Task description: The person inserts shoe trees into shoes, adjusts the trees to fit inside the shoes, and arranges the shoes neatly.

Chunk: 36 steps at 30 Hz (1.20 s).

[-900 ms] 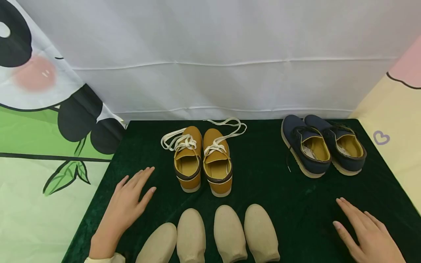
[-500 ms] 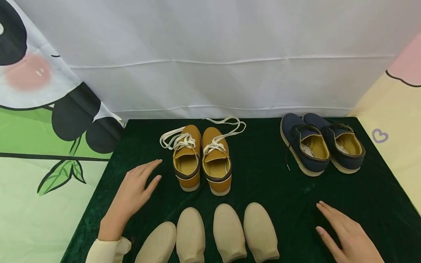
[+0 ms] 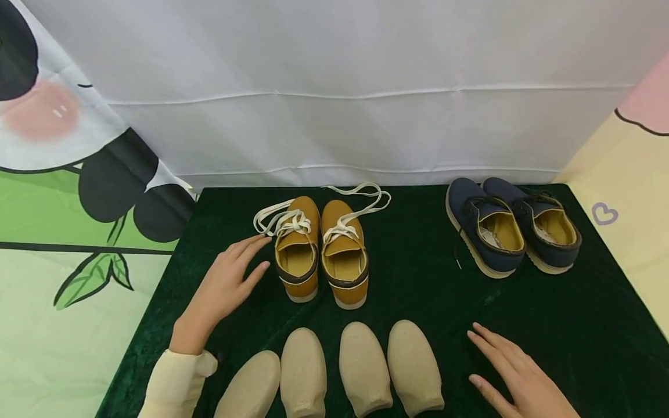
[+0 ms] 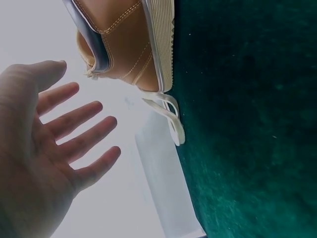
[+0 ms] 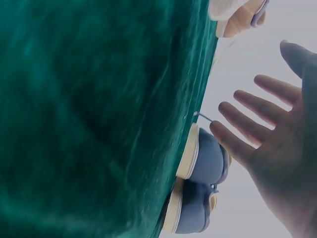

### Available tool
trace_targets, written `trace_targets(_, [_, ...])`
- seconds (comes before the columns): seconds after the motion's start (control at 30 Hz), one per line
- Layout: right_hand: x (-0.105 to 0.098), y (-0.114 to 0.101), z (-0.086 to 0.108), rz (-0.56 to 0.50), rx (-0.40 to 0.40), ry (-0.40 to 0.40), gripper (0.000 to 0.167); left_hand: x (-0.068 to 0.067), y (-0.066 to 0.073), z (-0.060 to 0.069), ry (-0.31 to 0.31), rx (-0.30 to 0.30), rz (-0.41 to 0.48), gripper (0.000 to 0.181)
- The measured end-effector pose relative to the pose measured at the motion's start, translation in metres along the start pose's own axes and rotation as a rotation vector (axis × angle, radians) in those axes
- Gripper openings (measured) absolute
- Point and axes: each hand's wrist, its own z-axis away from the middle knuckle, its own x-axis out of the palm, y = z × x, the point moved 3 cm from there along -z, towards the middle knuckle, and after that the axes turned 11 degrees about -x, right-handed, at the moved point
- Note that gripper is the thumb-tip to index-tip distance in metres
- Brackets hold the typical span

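Observation:
My left hand (image 3: 225,284) hovers just left of a pair of tan shoes, fingers spread and holding nothing; the left wrist view shows a gap between it and the shoe (image 4: 129,44). The left tan shoe (image 3: 298,249) and right tan shoe (image 3: 345,255) stand side by side, heels toward me, white laces (image 3: 376,200) trailing loose. My right hand (image 3: 522,371), fingers extended and holding nothing, is over the cloth, nearer to me than a pair of navy shoes (image 3: 486,232) with dark laces.
Several beige shoe forms (image 3: 366,366) lie in a row at the front of the dark green cloth (image 3: 418,278). A white sheet (image 3: 340,133) hangs behind the surface. Printed fabric (image 3: 83,209) covers the left side, and cream fabric (image 3: 627,197) the right.
My left hand has moved forward and to the right, toward the tan shoes. My right hand has moved left across the cloth. The shoes and beige forms have stayed in place.

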Motion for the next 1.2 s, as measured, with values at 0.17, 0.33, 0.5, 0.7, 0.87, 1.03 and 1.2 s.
trace_targets(0.17, [0.001, -0.016, -0.006, 0.037, -0.067, 0.033, 0.069, 0.000, 0.005, -0.010, -0.046, 0.008, -0.002, 0.056])
trace_targets(0.33, [0.008, -0.029, -0.009, 0.009, -0.093, 0.029, 0.073, 0.003, 0.008, -0.019, -0.065, 0.018, -0.011, 0.056])
trace_targets(0.5, [0.019, -0.042, -0.011, -0.003, -0.120, 0.023, 0.079, 0.006, 0.011, -0.028, -0.092, 0.028, -0.014, 0.057])
trace_targets(0.7, [0.034, -0.056, -0.014, 0.006, -0.135, 0.009, 0.082, 0.009, 0.015, -0.036, -0.108, 0.057, -0.027, 0.060])
trace_targets(0.87, [0.044, -0.063, -0.015, 0.034, -0.134, 0.004, 0.083, 0.011, 0.019, -0.043, -0.104, 0.097, -0.015, 0.061])
trace_targets(1.03, [0.051, -0.067, -0.019, -0.014, -0.096, -0.069, 0.082, 0.015, 0.019, -0.049, -0.117, 0.112, -0.013, 0.062])
trace_targets(1.2, [0.051, -0.070, -0.022, -0.010, -0.097, -0.062, 0.084, 0.019, 0.018, -0.056, -0.141, 0.110, 0.019, 0.065])
